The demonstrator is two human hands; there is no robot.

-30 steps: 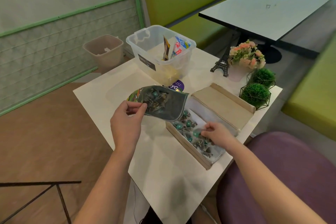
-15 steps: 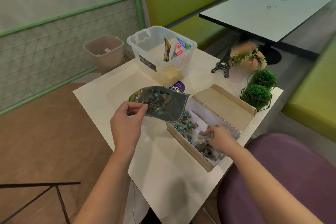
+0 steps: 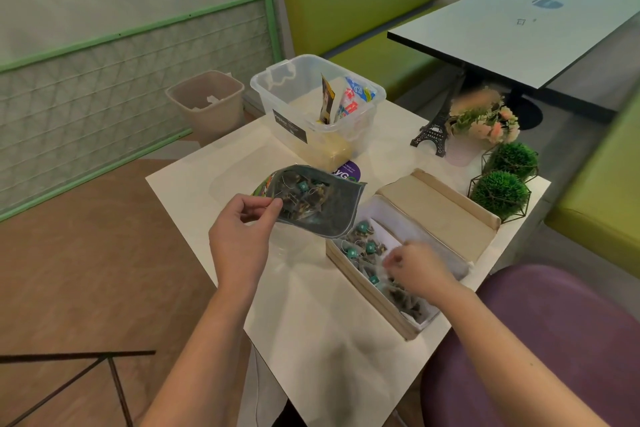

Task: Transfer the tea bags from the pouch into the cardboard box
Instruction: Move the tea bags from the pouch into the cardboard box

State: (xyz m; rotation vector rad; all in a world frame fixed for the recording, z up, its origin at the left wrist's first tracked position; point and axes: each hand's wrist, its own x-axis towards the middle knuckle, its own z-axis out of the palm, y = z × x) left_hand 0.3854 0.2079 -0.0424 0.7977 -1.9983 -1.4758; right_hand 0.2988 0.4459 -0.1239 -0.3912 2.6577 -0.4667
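My left hand [image 3: 240, 236] pinches the near edge of a grey see-through pouch [image 3: 332, 213], held open above the white table; dark tea bags with green tags show inside it. Just right of the pouch, the long cardboard box [image 3: 363, 281] lies open with its lid [image 3: 436, 215] folded back. Several tea bags [image 3: 363, 248] lie on its white lining. My right hand [image 3: 415, 267] is down inside the box, fingers curled over the tea bags; whether it grips one is unclear.
A clear plastic bin [image 3: 298, 94] with snack packets stands behind the pouch. A small Eiffel tower model [image 3: 433, 130], a flower pot [image 3: 485, 121] and two green ball plants [image 3: 498, 194] line the table's right side. A purple seat [image 3: 540, 340] is at the near right.
My right hand has shifted a little along the box among the tea bags. The left hand keeps holding the pouch in the same place.
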